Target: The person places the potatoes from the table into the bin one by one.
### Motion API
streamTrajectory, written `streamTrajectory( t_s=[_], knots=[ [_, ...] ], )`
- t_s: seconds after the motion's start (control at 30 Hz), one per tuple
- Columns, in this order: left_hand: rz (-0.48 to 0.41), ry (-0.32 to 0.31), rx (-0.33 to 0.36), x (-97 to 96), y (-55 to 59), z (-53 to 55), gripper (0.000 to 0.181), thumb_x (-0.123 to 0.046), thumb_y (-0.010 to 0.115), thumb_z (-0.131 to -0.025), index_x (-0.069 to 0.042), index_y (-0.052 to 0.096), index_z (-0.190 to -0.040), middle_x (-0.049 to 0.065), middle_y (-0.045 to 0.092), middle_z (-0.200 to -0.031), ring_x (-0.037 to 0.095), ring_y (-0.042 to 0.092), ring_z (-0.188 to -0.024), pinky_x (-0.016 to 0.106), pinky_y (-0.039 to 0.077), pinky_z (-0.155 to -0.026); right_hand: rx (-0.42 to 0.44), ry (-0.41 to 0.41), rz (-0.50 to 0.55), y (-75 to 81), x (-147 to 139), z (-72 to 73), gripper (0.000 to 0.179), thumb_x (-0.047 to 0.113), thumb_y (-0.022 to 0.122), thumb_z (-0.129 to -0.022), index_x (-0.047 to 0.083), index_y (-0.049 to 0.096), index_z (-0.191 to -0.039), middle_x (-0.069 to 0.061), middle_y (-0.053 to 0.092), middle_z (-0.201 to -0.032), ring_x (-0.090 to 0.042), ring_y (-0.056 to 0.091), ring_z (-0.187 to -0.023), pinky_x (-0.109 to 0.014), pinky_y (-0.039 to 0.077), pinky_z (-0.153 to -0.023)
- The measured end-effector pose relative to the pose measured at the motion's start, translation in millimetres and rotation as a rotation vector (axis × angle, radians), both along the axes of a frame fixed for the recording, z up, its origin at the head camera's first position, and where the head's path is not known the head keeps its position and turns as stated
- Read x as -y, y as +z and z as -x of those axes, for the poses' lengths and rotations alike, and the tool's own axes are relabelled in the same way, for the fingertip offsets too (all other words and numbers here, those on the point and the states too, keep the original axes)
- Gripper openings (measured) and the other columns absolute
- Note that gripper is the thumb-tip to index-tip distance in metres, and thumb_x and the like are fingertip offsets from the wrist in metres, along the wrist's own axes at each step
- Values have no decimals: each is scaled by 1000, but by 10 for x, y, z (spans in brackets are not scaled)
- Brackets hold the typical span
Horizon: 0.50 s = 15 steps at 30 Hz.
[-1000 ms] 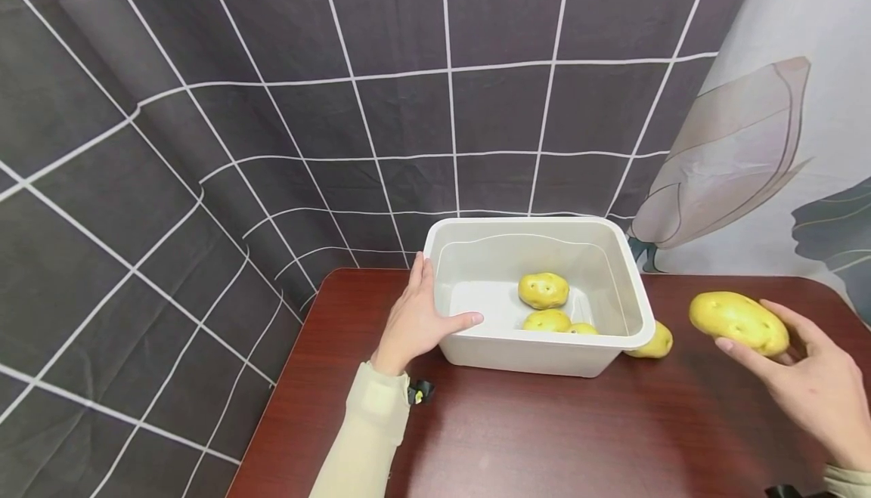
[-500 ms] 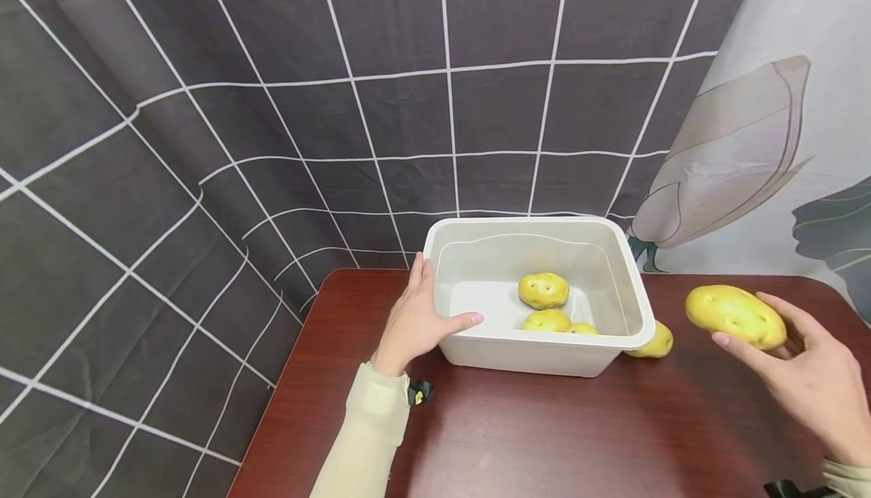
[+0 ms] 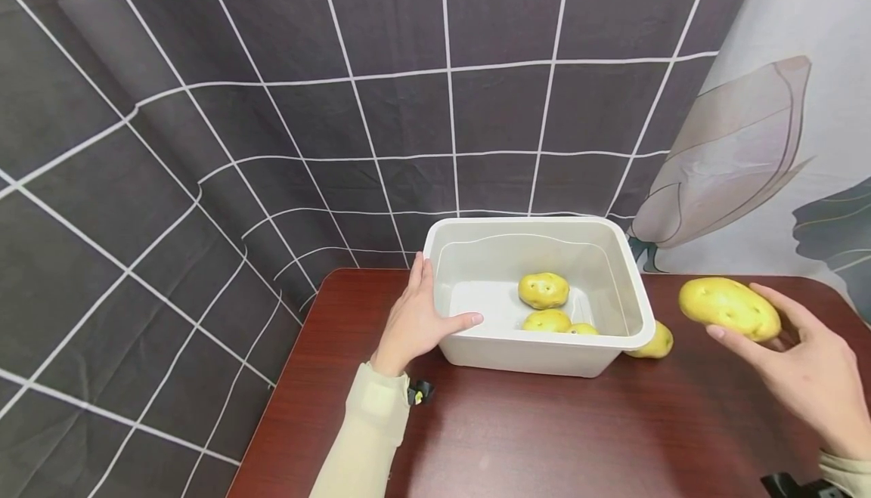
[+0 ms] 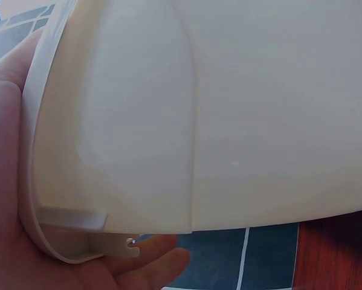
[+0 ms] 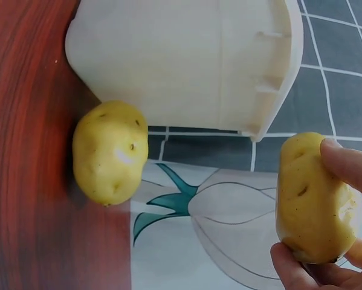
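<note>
A pale plastic bin (image 3: 531, 354) stands at the back of the table with three potatoes visible inside, the uppermost potato (image 3: 543, 291) fully in sight and another partly hidden by the front rim. My left hand (image 3: 415, 324) holds the bin's left front corner, thumb over the front rim and fingers along the left side. To the right of the bin, my right hand (image 3: 810, 369) grips a large yellow potato (image 3: 729, 307) between thumb and fingers, raised above the table. Against the bin's right side lies one more potato (image 5: 110, 153) on the tabletop.
The reddish-brown table (image 3: 531, 437) extends in front of the bin. Behind and to the left hangs a dark curtain (image 3: 401, 112) with white grid lines. A pale cloth with a flower print (image 3: 735, 158) covers the back right.
The right hand has carried its potato slightly up and left, toward the bin. The left hand, the bin and the other potatoes stay where they were.
</note>
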<state>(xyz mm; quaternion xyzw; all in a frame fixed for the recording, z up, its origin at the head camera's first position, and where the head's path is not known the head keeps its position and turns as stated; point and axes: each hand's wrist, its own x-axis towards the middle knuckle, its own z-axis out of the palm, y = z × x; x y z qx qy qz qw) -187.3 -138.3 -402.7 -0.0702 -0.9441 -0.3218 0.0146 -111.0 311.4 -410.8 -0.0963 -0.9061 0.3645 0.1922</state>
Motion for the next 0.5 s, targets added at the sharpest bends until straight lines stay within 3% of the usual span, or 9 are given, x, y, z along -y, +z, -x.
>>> streamTrajectory(
  t_s=[0.27, 0.5],
  knots=[
    [4, 0, -1, 0, 2, 2, 130, -76, 74, -69, -5, 14, -161, 1, -1, -169, 32, 28, -148, 55, 35, -111, -30, 10, 18, 38, 21, 16, 82, 34, 89, -77, 19, 52, -149, 39, 44, -99, 27, 44, -80, 1, 36, -66],
    [6, 2, 4, 1, 0, 4, 130, -76, 74, -69, -5, 14, -161, 1, -1, -169, 32, 29, -148, 55, 35, -111, -46, 31, 40, 80, 67, 25, 82, 28, 89, -77, 16, 51, -149, 37, 46, -105, 25, 45, -82, 1, 37, -67]
  ],
)
